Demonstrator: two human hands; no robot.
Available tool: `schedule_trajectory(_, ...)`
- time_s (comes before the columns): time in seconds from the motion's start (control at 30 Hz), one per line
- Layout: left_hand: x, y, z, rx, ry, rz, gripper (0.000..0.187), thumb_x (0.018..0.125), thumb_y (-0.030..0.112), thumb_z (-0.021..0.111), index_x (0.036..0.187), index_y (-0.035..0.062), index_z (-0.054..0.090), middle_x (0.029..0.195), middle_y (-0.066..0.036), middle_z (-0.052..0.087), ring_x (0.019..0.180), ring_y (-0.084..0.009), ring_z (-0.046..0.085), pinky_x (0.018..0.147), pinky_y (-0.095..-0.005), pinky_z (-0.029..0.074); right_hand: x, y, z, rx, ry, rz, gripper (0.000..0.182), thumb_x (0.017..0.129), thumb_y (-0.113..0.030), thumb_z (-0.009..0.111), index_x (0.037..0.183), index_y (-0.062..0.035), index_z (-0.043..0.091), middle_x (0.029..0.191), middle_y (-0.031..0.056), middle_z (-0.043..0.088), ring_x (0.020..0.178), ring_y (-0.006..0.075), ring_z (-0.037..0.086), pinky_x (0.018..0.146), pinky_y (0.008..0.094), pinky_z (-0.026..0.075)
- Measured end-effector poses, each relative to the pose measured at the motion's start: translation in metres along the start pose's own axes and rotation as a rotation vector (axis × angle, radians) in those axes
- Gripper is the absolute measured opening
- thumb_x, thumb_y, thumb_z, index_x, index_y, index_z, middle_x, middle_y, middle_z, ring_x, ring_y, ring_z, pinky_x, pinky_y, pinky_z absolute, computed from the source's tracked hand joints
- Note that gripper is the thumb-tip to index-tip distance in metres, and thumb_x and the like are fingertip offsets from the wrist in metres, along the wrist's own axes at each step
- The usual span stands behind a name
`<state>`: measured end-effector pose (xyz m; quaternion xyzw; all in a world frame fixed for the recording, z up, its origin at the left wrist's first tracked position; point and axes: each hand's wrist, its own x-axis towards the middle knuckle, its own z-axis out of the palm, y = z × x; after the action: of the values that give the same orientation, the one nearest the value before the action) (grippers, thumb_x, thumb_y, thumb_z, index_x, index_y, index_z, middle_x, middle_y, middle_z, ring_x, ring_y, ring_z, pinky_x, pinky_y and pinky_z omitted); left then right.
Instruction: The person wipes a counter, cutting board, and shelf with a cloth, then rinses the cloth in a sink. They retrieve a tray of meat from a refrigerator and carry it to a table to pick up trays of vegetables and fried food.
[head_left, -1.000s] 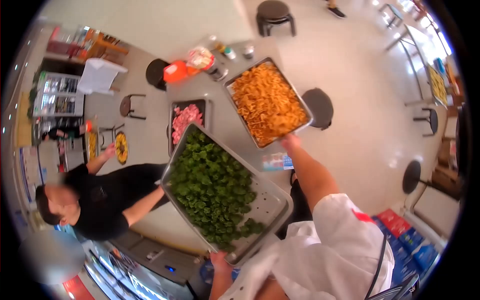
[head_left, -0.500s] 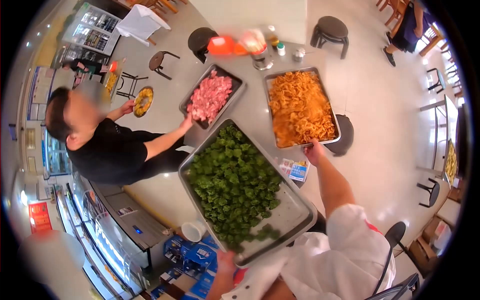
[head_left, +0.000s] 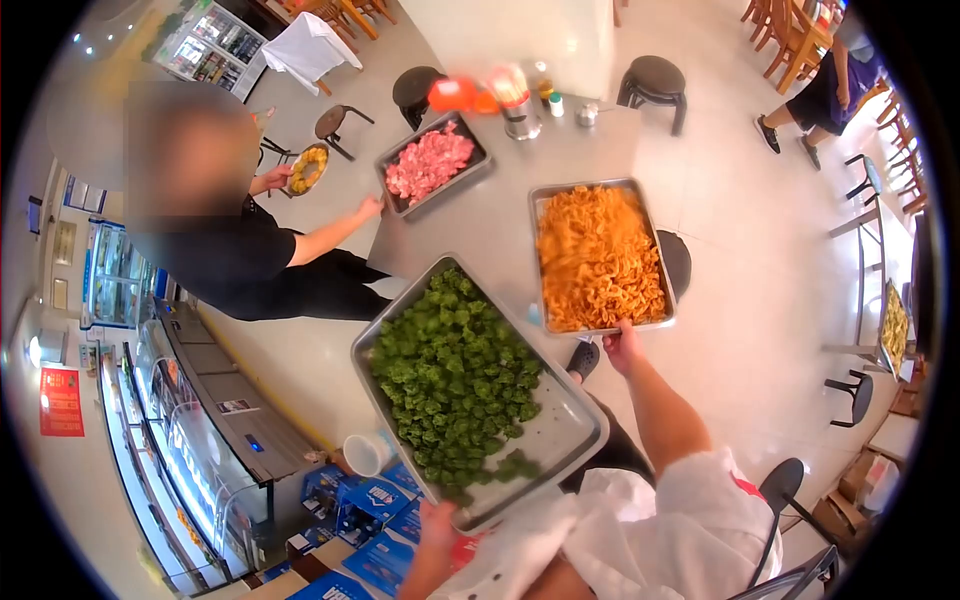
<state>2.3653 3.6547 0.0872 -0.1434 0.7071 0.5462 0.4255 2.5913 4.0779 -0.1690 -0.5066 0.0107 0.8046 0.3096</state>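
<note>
My left hand (head_left: 437,522) grips the lower-left edge of a large metal tray (head_left: 575,425) heaped with green broccoli-like florets (head_left: 450,380). The tray's lower-right part shows bare metal. My right hand (head_left: 622,347) is closed on the near edge of a smaller metal tray (head_left: 585,328) full of orange-brown strips (head_left: 600,260). Beyond these, a tray (head_left: 455,190) of pink meat pieces (head_left: 430,163) lies on the grey table (head_left: 500,215). A person in black (head_left: 225,265) reaches one hand to that tray's corner and holds a plate of yellow food (head_left: 308,170) in the other.
At the table's far edge stand a metal holder (head_left: 520,118), small bottles (head_left: 556,104) and an orange-red item (head_left: 452,95). Stools (head_left: 655,80) surround the table. Blue boxes (head_left: 380,560) and a white bucket (head_left: 367,454) sit lower left; another person (head_left: 840,75) is upper right.
My right hand and the orange-brown food's tray have moved nearer to me. The meat tray now lies farther up the table. The person in black has shifted, and the view has turned slightly.
</note>
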Motion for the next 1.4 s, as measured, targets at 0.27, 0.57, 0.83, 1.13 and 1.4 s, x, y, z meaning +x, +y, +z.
schedule_trajectory(0.27,-0.01,0.019,0.024,0.01,-0.017,0.0,0.051,0.075,-0.002,0.051,0.126,-0.0015,0.046,0.113,-0.018,0.061,0.099,-0.0337,0.064,0.084,-0.0497,0.057,-0.033,-0.024,-0.01,-0.061,0.012,-0.016,0.011,0.092,-0.019,0.05,0.09,-0.0087,0.051,0.073,0.0063,0.054,0.057,0.0184,0.05,0.051,0.028,0.038)
schedule_trajectory(0.57,0.012,0.011,0.023,0.055,-0.054,-0.038,0.039,0.078,-0.001,0.053,0.117,-0.0033,0.054,0.107,-0.012,0.063,0.094,-0.0252,0.064,0.082,-0.0363,0.053,-0.062,-0.075,0.039,-0.235,0.088,0.006,0.01,0.09,-0.017,0.052,0.093,-0.0075,0.05,0.073,0.007,0.053,0.057,0.0181,0.049,0.05,0.0266,0.038)
schedule_trajectory(0.83,0.017,-0.016,0.033,-0.075,-0.118,-0.089,0.041,0.08,-0.002,0.053,0.121,-0.0033,0.055,0.11,-0.012,0.064,0.098,-0.0239,0.064,0.085,-0.0362,0.053,-0.085,-0.099,0.073,-0.562,-0.021,0.098,0.01,0.091,-0.017,0.047,0.093,-0.0086,0.052,0.072,0.0048,0.053,0.054,0.0158,0.045,0.049,0.0277,0.034)
schedule_trajectory(1.13,0.047,-0.062,0.052,0.025,-0.178,-0.116,0.04,0.082,0.002,0.057,0.121,-0.0042,0.056,0.116,-0.013,0.063,0.102,-0.0249,0.062,0.084,-0.0335,0.05,-0.086,-0.133,0.121,-0.796,-0.015,0.181,0.014,0.093,-0.011,0.049,0.105,-0.0043,0.048,0.073,0.0059,0.051,0.053,0.0142,0.046,0.047,0.0276,0.035)
schedule_trajectory(1.4,0.05,-0.071,0.058,-0.063,-0.063,-0.255,0.04,0.085,0.002,0.057,0.125,0.0013,0.053,0.11,-0.009,0.063,0.097,-0.0189,0.061,0.075,-0.029,0.048,-0.103,-0.118,0.121,-1.034,0.003,0.04,0.017,0.093,-0.006,0.056,0.109,-0.0035,0.051,0.083,0.0066,0.058,0.057,0.0123,0.049,0.049,0.0256,0.04)
